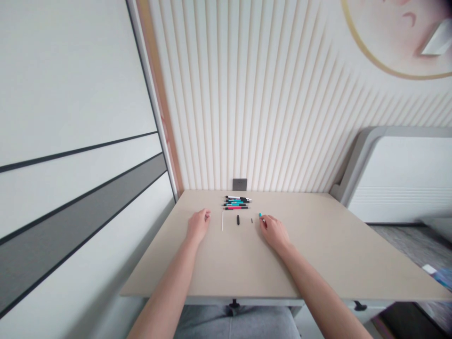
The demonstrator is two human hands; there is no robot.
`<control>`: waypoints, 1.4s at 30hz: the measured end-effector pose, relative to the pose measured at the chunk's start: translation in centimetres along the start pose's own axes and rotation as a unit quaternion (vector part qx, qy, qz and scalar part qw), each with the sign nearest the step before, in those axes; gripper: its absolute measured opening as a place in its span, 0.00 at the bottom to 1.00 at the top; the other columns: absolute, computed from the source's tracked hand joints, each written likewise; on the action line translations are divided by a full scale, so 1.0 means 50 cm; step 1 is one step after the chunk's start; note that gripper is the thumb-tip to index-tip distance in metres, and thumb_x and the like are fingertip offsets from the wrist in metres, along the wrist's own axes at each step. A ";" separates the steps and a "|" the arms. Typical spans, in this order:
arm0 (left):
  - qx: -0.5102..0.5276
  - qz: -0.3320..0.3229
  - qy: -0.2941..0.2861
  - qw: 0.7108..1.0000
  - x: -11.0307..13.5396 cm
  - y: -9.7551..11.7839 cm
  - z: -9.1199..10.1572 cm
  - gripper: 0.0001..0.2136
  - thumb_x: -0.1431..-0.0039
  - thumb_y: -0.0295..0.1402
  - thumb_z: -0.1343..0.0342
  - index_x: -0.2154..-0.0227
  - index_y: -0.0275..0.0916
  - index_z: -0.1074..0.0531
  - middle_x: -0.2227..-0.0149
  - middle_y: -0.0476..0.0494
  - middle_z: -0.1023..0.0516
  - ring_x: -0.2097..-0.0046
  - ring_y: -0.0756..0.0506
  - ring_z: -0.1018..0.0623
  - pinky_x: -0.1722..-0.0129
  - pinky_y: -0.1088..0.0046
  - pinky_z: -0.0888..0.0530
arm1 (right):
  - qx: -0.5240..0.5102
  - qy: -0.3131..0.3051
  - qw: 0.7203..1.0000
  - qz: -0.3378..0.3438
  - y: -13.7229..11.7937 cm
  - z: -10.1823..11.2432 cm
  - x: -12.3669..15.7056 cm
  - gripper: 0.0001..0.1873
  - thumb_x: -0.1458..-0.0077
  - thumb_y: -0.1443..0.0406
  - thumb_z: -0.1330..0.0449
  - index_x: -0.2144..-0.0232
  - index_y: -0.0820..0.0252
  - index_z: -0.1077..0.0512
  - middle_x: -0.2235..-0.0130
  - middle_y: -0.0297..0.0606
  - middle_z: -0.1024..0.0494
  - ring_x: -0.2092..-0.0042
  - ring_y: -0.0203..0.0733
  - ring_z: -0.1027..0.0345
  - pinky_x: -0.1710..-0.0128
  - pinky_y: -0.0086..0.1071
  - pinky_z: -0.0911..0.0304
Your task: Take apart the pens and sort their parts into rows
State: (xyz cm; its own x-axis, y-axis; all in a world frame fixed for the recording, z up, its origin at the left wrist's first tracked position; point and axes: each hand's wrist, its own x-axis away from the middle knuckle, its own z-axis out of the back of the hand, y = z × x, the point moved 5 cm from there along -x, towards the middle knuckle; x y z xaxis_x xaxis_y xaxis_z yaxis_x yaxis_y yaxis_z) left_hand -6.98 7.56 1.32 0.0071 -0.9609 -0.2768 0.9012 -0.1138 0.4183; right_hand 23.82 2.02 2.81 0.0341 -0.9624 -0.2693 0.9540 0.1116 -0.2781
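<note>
On the left of the desk, my left hand [198,224] rests with its fingers curled together; whatever they may hold is too small to make out. My right hand [274,230] is closed at the fingertips around a small teal pen part [260,215], whose end sticks out beyond them. Between the hands lie a thin white refill tube [222,221], a short black pen grip [238,220] and a tiny dark piece [252,220], apart from each other. Behind them several pens [236,203] in teal, black, white and red lie sideways in a pile.
The beige desk [243,263] reaches to a ribbed wall with a dark socket [239,184]. A white cabinet panel [77,188] bounds the left side. At the right stands a grey headboard [399,174]. Black drawer handles [360,306] show under the front edge.
</note>
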 end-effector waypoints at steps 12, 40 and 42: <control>-0.005 -0.013 0.009 1.000 0.004 0.006 0.004 0.09 0.40 0.27 0.46 0.56 0.40 0.28 0.59 0.44 0.21 0.55 0.45 0.24 0.54 0.71 0.32 | -0.004 -0.016 1.000 -0.011 -0.002 0.005 0.001 0.14 0.35 0.63 0.53 0.61 0.55 0.27 0.60 0.38 0.22 0.60 0.38 0.29 0.65 0.28 0.46; -0.016 -0.012 0.006 1.000 0.003 0.009 0.005 0.08 0.39 0.28 0.47 0.58 0.40 0.27 0.58 0.44 0.21 0.55 0.45 0.24 0.54 0.71 0.32 | -0.022 0.004 1.000 0.019 -0.008 0.006 -0.001 0.14 0.34 0.63 0.53 0.63 0.56 0.27 0.63 0.37 0.22 0.61 0.38 0.30 0.63 0.27 0.47; -0.012 -0.017 0.009 1.000 0.003 0.008 0.004 0.08 0.40 0.28 0.47 0.58 0.40 0.27 0.59 0.44 0.21 0.55 0.45 0.24 0.55 0.71 0.32 | -0.026 0.006 0.999 0.023 -0.007 0.005 -0.002 0.15 0.34 0.63 0.53 0.63 0.56 0.27 0.63 0.37 0.22 0.61 0.38 0.30 0.63 0.27 0.47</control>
State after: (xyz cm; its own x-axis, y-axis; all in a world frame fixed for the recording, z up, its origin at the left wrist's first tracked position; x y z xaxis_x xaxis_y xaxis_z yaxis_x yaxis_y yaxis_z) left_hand -6.70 7.31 1.62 -0.0155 -0.9519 -0.3062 0.9115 -0.1394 0.3870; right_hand 23.57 2.00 3.15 0.0729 -0.9531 -0.2938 0.9348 0.1680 -0.3128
